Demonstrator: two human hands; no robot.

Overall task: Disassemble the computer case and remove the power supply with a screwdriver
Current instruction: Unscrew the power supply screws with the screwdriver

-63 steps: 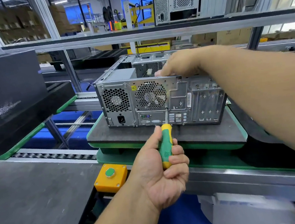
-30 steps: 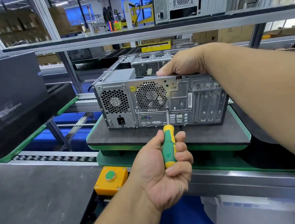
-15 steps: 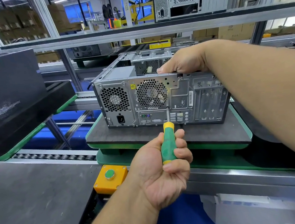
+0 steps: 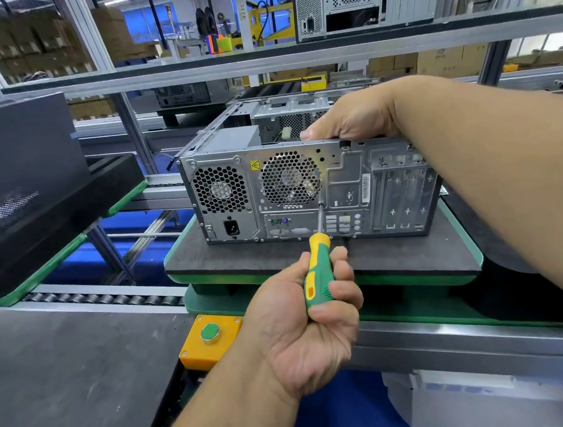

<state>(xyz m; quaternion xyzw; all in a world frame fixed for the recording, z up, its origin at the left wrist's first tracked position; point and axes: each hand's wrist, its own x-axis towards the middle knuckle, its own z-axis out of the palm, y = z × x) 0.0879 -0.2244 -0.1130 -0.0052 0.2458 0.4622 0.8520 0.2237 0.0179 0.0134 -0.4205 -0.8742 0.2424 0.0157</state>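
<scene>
A silver computer case (image 4: 349, 187) lies on a black padded pallet (image 4: 344, 259), rear panel toward me and its top side open. The power supply (image 4: 219, 189) fills the case's left end, with a honeycomb fan grille and a power socket. My left hand (image 4: 302, 326) grips a green and yellow screwdriver (image 4: 318, 271) upright. The screwdriver's tip touches the rear panel just below and right of the round fan grille. My right hand (image 4: 350, 117) grips the top rear edge of the case, thumb on the panel's rim.
A yellow box with a green push button (image 4: 210, 333) sits at the bench edge near my left wrist. A black case cover (image 4: 17, 166) stands on the left pallet. Roller conveyor rails (image 4: 105, 298) run beneath. Another computer case (image 4: 357, 1) stands on the upper shelf.
The screwdriver's handle has turned a little in my left hand while its tip stays at the same spot on the rear panel. My right hand keeps its hold on the case.
</scene>
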